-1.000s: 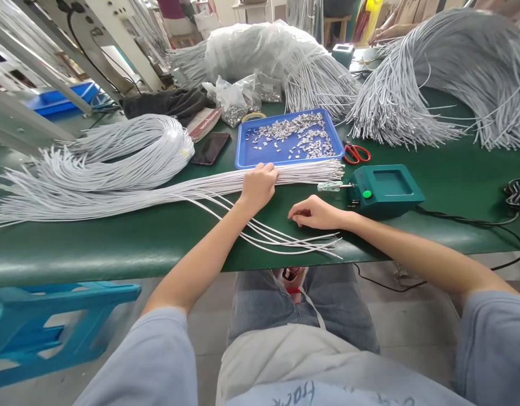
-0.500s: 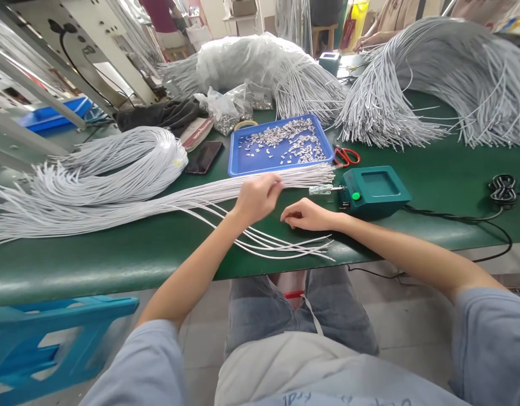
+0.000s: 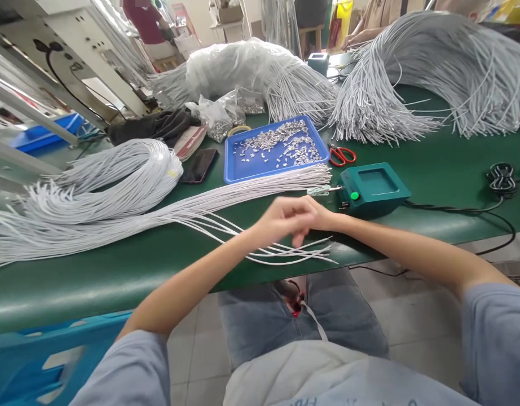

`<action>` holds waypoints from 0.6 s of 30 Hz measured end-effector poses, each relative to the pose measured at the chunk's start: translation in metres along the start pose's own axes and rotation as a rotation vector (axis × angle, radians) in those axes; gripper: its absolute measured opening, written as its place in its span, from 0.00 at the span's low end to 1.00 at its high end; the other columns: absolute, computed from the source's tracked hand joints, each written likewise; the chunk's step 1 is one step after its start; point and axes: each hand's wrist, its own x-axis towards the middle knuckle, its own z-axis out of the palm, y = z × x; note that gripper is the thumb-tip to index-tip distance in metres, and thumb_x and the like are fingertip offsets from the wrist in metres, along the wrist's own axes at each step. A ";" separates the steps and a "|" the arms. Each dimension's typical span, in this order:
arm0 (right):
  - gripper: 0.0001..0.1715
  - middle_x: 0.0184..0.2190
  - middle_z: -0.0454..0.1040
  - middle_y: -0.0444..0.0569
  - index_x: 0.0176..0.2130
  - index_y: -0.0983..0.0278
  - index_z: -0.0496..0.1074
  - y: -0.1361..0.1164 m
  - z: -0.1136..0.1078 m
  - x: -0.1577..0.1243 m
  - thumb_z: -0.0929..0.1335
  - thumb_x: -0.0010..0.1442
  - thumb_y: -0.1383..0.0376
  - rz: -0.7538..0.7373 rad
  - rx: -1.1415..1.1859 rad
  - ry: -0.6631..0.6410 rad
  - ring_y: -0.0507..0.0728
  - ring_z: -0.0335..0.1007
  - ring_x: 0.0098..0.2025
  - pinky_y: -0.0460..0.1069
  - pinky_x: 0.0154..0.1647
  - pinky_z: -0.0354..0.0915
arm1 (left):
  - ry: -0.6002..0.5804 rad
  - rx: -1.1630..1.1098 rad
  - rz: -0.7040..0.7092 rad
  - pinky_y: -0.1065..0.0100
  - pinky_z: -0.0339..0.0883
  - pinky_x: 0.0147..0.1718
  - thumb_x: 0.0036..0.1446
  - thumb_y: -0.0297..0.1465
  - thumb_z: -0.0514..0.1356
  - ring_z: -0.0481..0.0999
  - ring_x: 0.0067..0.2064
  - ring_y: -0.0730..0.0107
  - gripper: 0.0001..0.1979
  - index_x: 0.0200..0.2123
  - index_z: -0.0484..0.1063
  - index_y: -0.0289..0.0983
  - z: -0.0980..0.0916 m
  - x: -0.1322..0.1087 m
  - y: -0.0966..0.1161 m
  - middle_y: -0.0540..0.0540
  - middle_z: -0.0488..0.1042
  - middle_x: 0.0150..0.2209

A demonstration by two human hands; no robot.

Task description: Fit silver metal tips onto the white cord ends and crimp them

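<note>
Head view: loose cords (image 3: 285, 254) beneath both hands (image 3: 291, 220).

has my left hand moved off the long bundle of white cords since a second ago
Yes. The left hand has left the long cord bundle beside the blue tray and come toward the table's near edge, meeting the right hand above the few loose cords.

No legible text in view. Partial dark lettering on the light garment (image 3: 311, 395) at the bottom edge, cut off by the frame, unreadable. No readable marks on the green device (image 3: 376, 186).
</note>
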 end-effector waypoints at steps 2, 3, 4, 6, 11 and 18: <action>0.09 0.21 0.70 0.42 0.29 0.67 0.71 0.002 0.000 0.000 0.63 0.57 0.68 0.016 0.017 0.107 0.49 0.64 0.24 0.45 0.26 0.62 | 0.184 -0.177 0.046 0.72 0.72 0.23 0.47 0.41 0.71 0.73 0.20 0.75 0.17 0.27 0.73 0.33 -0.018 0.010 -0.013 0.51 0.72 0.21; 0.10 0.24 0.72 0.43 0.35 0.67 0.72 0.003 0.000 0.000 0.62 0.58 0.67 0.019 0.030 0.176 0.48 0.65 0.24 0.45 0.25 0.63 | 0.270 -0.223 0.073 0.72 0.73 0.25 0.45 0.41 0.72 0.74 0.21 0.76 0.18 0.27 0.73 0.32 -0.025 0.013 -0.020 0.51 0.73 0.22; 0.13 0.27 0.74 0.44 0.41 0.66 0.71 0.003 -0.001 0.000 0.61 0.58 0.66 0.014 0.048 0.247 0.49 0.66 0.25 0.45 0.25 0.64 | 0.324 -0.251 0.081 0.72 0.74 0.26 0.43 0.41 0.73 0.74 0.22 0.76 0.19 0.27 0.74 0.32 -0.030 0.015 -0.028 0.51 0.74 0.23; 0.18 0.34 0.75 0.46 0.49 0.64 0.68 0.003 -0.002 -0.001 0.63 0.58 0.64 -0.013 0.089 0.365 0.49 0.70 0.30 0.44 0.27 0.67 | 0.357 -0.287 0.069 0.73 0.74 0.26 0.41 0.41 0.75 0.74 0.23 0.78 0.20 0.29 0.75 0.32 -0.036 0.018 -0.041 0.51 0.75 0.25; 0.18 0.37 0.75 0.47 0.49 0.62 0.67 0.000 -0.002 -0.005 0.67 0.58 0.63 -0.089 0.177 0.400 0.51 0.75 0.38 0.44 0.32 0.73 | 0.275 -0.366 0.011 0.74 0.74 0.25 0.42 0.41 0.75 0.75 0.23 0.78 0.20 0.30 0.76 0.32 -0.037 0.019 -0.055 0.51 0.75 0.25; 0.21 0.36 0.75 0.46 0.51 0.59 0.68 -0.002 -0.003 -0.007 0.69 0.60 0.56 -0.083 0.143 0.366 0.52 0.75 0.38 0.46 0.33 0.75 | 0.247 -0.354 -0.037 0.74 0.74 0.25 0.43 0.40 0.75 0.75 0.23 0.76 0.18 0.29 0.78 0.32 -0.040 0.020 -0.054 0.50 0.75 0.23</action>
